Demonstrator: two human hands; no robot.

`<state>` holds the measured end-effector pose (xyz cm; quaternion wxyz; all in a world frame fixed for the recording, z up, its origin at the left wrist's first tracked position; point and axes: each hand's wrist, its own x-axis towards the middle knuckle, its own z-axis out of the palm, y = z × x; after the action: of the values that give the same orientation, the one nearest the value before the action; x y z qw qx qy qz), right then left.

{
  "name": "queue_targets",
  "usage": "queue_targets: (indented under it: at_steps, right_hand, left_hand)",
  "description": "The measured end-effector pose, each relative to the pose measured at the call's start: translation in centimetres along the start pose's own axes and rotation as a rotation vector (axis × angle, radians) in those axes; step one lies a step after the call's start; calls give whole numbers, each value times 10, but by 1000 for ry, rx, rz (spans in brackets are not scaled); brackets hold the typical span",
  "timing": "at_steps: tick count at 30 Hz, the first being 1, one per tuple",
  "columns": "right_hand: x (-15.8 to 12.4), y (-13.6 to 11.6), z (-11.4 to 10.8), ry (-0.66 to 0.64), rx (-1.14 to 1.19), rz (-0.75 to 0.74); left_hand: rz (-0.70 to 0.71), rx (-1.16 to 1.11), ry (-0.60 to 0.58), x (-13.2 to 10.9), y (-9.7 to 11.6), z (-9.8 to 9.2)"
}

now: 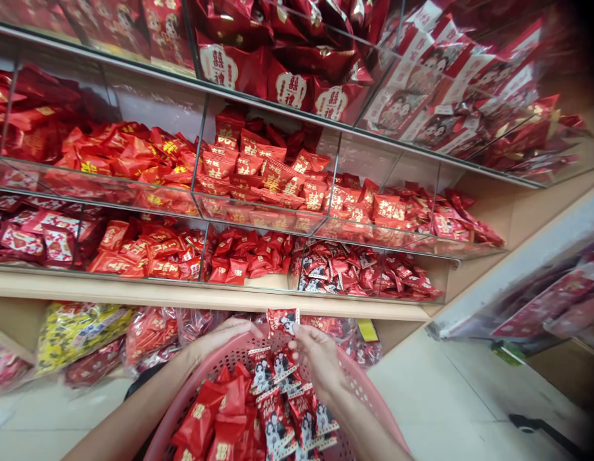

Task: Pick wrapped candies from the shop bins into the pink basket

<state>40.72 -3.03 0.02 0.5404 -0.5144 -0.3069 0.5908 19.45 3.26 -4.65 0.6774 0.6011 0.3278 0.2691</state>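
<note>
My right hand (318, 358) is above the far side of a pink plastic basket (169, 419). Its thumb and fingers pinch a small red candy packet (281, 322) with a printed couple on it, held upright near the rim. My left hand (227, 336) rests at the basket's far-left rim, its fingertips close to that packet; part of its grip is blurred. Inside the basket, plain red packets with gold print (200, 416) fill the left half. Printed couple packets (277, 422) with white-and-black pictures lie on the right, partly under my right forearm.
Shelves with clear dividers (200, 150) rise ahead, full of red packets. The lowest bin has similar couple packets (320, 269). A wooden ledge (133, 288) runs beyond the basket. Below it sit a yellow bag (80, 333) and bagged red packets (152, 333). Floor tiles (445, 390) extend right.
</note>
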Motion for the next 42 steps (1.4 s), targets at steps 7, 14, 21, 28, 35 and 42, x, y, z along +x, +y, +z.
queue_targets:
  at_steps: [7, 14, 21, 28, 35, 42]
  right_hand:
    - [0, 37, 26, 116, 95, 30]
    - [1, 41, 26, 108, 61, 33]
    - [1, 40, 11, 74, 15, 17]
    - [-3, 37, 2, 18, -46, 14]
    - [5, 20, -9, -166, -16, 187]
    - [15, 12, 7, -316, -95, 177]
  left_hand:
    - [-17, -1, -14, -2, -6, 1]
    - [-12, 66, -1, 1, -6, 0]
    - [59, 159, -61, 1, -4, -2]
    - [82, 206, -53, 6, -5, -3]
    - [85, 243, -107, 6, -2, -5]
    - [19, 177, -108, 3, 1, -2]
